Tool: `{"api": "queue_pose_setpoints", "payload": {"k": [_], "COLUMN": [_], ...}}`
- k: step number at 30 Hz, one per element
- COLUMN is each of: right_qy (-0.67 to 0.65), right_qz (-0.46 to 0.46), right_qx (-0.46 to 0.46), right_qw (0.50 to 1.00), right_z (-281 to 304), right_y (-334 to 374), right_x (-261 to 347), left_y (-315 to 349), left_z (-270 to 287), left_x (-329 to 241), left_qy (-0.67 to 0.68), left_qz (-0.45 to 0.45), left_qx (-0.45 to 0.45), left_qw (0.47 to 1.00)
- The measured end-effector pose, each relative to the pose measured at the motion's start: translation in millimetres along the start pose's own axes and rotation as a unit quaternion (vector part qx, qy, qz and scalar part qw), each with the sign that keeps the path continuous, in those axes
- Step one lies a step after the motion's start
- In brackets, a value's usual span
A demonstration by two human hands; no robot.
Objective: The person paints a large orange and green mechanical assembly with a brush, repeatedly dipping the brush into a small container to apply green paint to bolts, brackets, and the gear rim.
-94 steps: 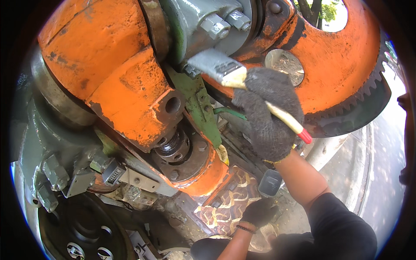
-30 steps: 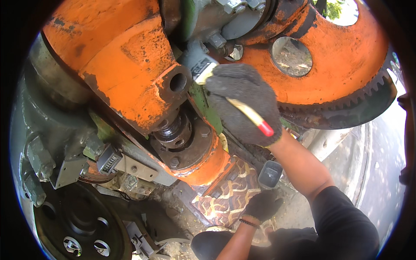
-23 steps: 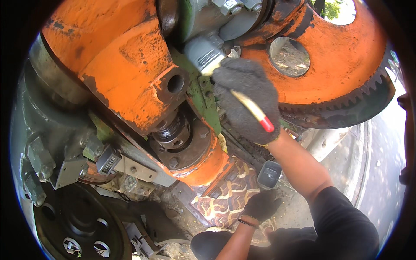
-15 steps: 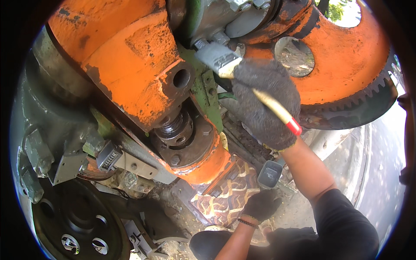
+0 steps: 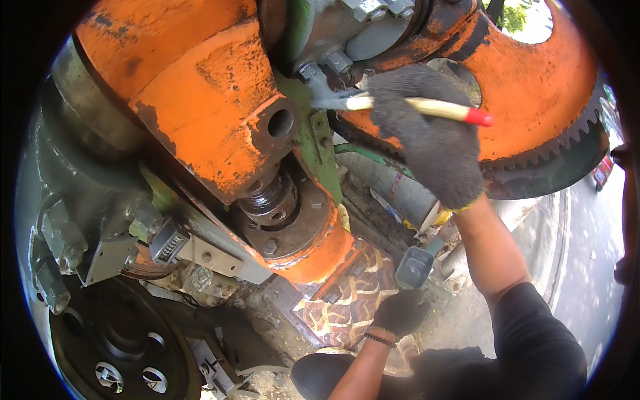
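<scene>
My right hand, in a dark knitted glove, grips a paintbrush by its pale wooden handle with a red end. Grey paint coats the bristles, which are smeared by motion. They lie against or close to the grey-painted bolted part beside the orange casting. Lower down, my left hand, also gloved and with a dark bracelet at the wrist, is closed at the near edge of a small grey paint cup. Its fingertips are partly hidden.
A large orange toothed wheel stands at the right. An orange collar around a threaded shaft is in the middle, above a patterned cloth. A black wheel is at lower left. Paved ground runs along the right.
My right hand has shifted slightly up and right, turning the brush so its handle lies nearly level. The bristles have moved slightly down. My left hand and the cup have hardly moved.
</scene>
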State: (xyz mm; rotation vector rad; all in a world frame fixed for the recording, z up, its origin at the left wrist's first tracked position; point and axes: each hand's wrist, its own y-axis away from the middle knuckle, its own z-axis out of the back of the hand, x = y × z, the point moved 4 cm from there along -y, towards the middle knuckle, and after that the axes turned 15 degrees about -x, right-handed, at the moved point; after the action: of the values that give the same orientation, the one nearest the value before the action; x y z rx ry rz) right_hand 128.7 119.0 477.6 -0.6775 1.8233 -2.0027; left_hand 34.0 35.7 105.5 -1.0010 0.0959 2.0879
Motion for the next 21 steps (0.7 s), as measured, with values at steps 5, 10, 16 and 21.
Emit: {"api": "queue_pose_setpoints", "payload": {"k": [5, 10, 16, 21], "right_qy": [0.049, 0.025, 0.054, -0.007], "right_qz": [0.072, -0.009, 0.063, -0.083], "right_qx": [-0.032, -0.033, -0.027, -0.037], "right_qw": [0.996, 0.999, 0.996, 0.996], "right_z": [1.5, 0.8, -5.2, -0.3], "right_y": [-10.7, -10.9, -13.8, -7.5], "right_x": [2.2, -13.7, -26.2, -11.9], "left_y": [-7.9, -10.4, -9.6, -8.4], "left_z": [2.0, 6.2, -0.7, 11.2], "left_x": [-1.0, -2.4, 10.9, 5.9], "left_qy": [-0.022, -0.032, -0.022, -0.020], "left_qz": [0.009, 0.021, 0.013, 0.042], "left_qx": [0.039, 0.048, 0.043, 0.069], "left_qw": [0.999, 0.998, 0.999, 0.997]}}
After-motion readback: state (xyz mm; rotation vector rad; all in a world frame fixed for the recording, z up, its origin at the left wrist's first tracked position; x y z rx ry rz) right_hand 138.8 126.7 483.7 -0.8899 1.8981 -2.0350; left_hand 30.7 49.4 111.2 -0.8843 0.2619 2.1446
